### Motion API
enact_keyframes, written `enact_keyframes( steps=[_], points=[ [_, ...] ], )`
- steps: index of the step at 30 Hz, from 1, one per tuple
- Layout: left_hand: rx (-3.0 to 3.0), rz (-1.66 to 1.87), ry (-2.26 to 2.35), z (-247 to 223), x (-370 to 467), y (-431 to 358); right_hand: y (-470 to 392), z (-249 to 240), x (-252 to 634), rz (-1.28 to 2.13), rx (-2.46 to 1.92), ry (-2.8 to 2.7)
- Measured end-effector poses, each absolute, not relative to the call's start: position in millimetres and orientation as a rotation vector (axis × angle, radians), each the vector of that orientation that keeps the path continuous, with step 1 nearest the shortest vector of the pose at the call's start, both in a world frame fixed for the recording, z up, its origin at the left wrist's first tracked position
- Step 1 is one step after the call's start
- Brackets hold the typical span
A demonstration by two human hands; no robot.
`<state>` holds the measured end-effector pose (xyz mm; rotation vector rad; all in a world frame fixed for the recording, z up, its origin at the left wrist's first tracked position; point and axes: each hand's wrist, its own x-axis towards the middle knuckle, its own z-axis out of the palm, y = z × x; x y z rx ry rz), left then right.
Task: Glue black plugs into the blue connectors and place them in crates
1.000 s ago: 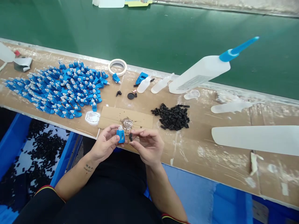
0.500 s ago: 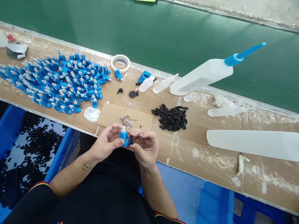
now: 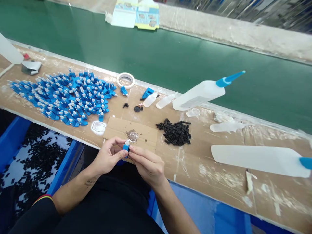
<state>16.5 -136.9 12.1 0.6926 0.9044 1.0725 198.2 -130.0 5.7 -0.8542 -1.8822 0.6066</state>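
Observation:
My left hand [image 3: 108, 156] grips a small blue plastic part with a white tip [image 3: 126, 147], holding it upright at the table's front edge. Fingers of my right hand [image 3: 148, 164] are closed against the right side of the same part. Any small black piece between those fingers is hidden. Just beyond the hands lies a cardboard sheet [image 3: 117, 126] with a clear glossy blob [image 3: 133, 135] on it. A pile of small black pieces [image 3: 177, 132] is to the right, and many matching blue parts [image 3: 73, 97] stand in a mass to the left.
White squeeze bottles lie on the table, among them a large one with a blue nozzle [image 3: 200, 94] and another at right [image 3: 253, 159]. A tape roll [image 3: 125, 80] and a round black disc [image 3: 137, 109] sit behind the cardboard. Below left is a blue bin [image 3: 62, 162] of black pieces.
The right hand has brought the black piece against the blue part, and the piece is now out of sight. The head view has tilted up, showing more beyond the green surface.

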Motion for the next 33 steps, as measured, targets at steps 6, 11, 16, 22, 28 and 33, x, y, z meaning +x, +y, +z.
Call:
enact_keyframes(
  steps=[6, 11, 16, 22, 28, 33],
  points=[
    [0.642, 0.974, 0.854, 7.4, 8.5, -143.1, -140.6, -6.1, 187.6, 0.735, -0.896, -1.734],
    [0.827, 0.9, 0.88, 8.8, 5.2, -160.0, -141.7, -0.2, 185.4, 0.981, -0.878, -1.733],
    [1.413, 0.912, 1.014, 2.6, 1.4, -168.0, -151.2, -9.5, 174.3, 0.986, -0.876, -1.398],
    [2.083, 0.919, 0.868, 0.3, -11.5, -163.2, -163.4, -12.7, 177.2, 1.427, -0.893, -1.091],
    [2.347, 0.69, 0.973, 11.3, -6.5, -152.9, -168.4, -16.2, 183.7, 1.523, -0.977, -0.905],
    [2.509, 0.499, 0.818, 24.5, 4.8, -135.4, -172.0, -19.7, 191.8, 1.56, -1.002, -0.768]
  ],
)
